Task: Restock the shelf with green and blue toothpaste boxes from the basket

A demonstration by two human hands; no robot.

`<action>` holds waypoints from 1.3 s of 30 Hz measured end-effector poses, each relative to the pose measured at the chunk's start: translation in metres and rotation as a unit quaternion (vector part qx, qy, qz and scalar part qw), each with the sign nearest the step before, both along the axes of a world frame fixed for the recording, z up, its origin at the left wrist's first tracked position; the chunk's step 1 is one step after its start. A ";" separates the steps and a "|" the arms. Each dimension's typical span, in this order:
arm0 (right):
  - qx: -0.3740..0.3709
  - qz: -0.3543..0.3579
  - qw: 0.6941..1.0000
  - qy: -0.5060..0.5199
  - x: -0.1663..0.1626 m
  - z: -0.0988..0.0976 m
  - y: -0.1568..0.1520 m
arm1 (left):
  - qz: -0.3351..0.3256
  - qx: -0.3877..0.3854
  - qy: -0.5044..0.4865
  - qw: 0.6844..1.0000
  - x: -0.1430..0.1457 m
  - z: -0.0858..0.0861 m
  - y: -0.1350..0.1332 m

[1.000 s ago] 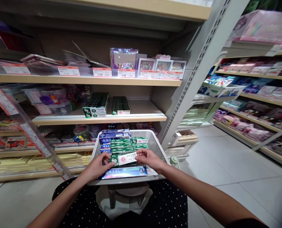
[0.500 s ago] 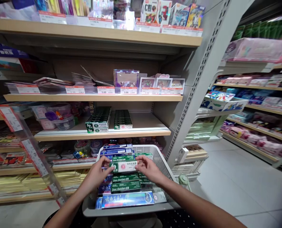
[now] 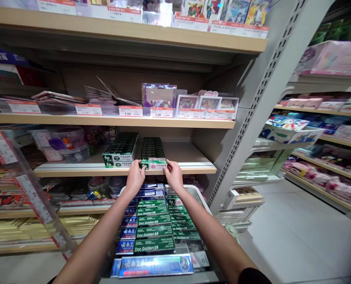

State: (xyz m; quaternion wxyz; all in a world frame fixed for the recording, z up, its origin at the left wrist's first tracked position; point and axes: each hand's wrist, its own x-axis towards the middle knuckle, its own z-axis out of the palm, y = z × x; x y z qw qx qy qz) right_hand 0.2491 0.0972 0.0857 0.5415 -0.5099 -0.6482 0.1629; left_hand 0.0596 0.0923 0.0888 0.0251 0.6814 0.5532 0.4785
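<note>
Between my two hands, at the front edge of the lower shelf [image 3: 190,168], is a green and white toothpaste box [image 3: 153,164]. My left hand [image 3: 136,173] grips its left end and my right hand [image 3: 173,172] its right end. Directly behind it runs a row of matching boxes [image 3: 152,146]. To the left stands a stacked double row of green boxes [image 3: 119,154]. Below my hands, a grey basket [image 3: 196,193] holds several green Doc.Golden boxes [image 3: 154,231] and blue toothpaste boxes [image 3: 156,265]; my forearms hide parts of its sides.
Clear plastic tubs [image 3: 71,144] stand left on the same shelf. Overhead, another shelf [image 3: 128,120] carries thin packets and small boxed items. A slotted grey upright [image 3: 252,114] borders the right side. A transparent strip with price tags [image 3: 35,197] slants at the left.
Both hands have moved forward and up from above the basket to the lower shelf, carrying the green and white box. The view has come closer to the shelves.
</note>
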 end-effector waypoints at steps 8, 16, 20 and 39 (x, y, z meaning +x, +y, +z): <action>0.001 -0.025 1.000 0.003 -0.006 -0.001 0.015 | 0.032 0.002 0.021 0.999 0.001 -0.002 0.012; 0.001 -0.024 1.000 0.009 -0.008 -0.005 0.021 | 0.037 -0.007 0.000 0.999 0.002 -0.004 0.019; 0.017 -0.025 1.000 0.004 -0.009 -0.008 0.021 | 0.033 -0.009 -0.007 0.999 0.001 -0.006 0.020; -0.031 0.088 0.994 0.061 0.025 -0.040 -0.067 | -0.072 -0.056 -0.081 0.993 -0.035 -0.027 -0.080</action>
